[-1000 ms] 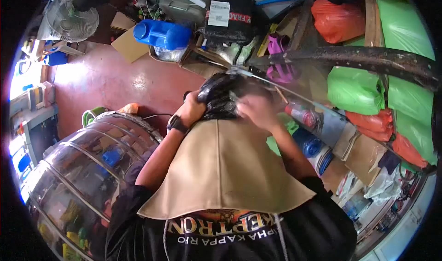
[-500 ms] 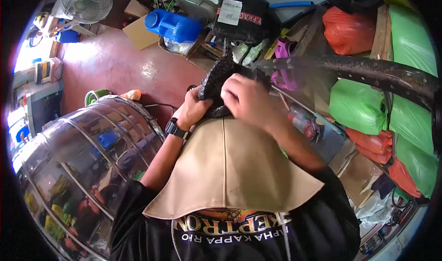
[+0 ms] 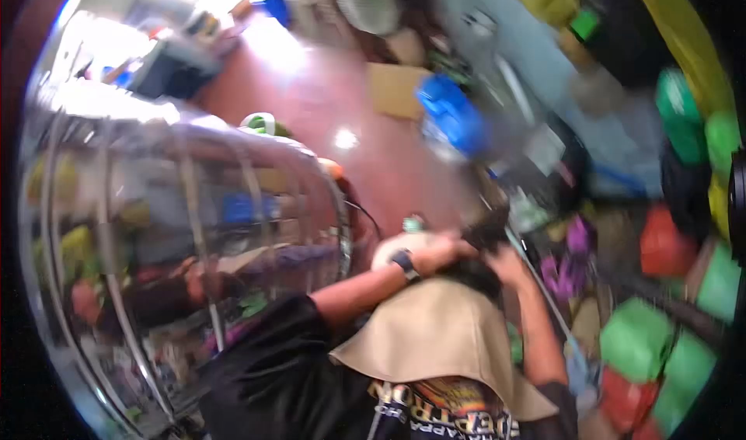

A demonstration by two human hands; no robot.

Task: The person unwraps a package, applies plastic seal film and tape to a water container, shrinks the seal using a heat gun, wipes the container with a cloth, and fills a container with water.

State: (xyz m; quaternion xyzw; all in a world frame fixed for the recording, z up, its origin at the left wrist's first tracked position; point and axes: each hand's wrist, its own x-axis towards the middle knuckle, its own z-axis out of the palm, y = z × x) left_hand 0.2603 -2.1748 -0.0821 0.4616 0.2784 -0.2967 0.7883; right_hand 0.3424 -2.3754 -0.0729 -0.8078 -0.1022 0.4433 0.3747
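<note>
My left hand (image 3: 444, 253), with a dark watch (image 3: 404, 263) on its wrist, reaches across above a tan flap (image 3: 435, 331). Its fingers appear closed at the edge of a dark bubble-wrapped bundle (image 3: 475, 275), whose shape is smeared by motion. On the bundle's other side is my right hand (image 3: 509, 267); its fingers are too blurred to show whether they grip it. Behind the left wrist a pale rounded thing (image 3: 387, 247) shows in part.
A large glossy, see-through rounded shape with metal ribs (image 3: 186, 207) fills the left side. On the reddish floor (image 3: 318, 106) lie cardboard (image 3: 396, 89) and a blue jug (image 3: 451, 114). Green bags (image 3: 637, 339) and a red bag (image 3: 667, 242) are piled at right.
The view has swung, so the hands and bundle appear lower and further right. My right hand has dropped from above the bundle to its right side. Everything is now blurred.
</note>
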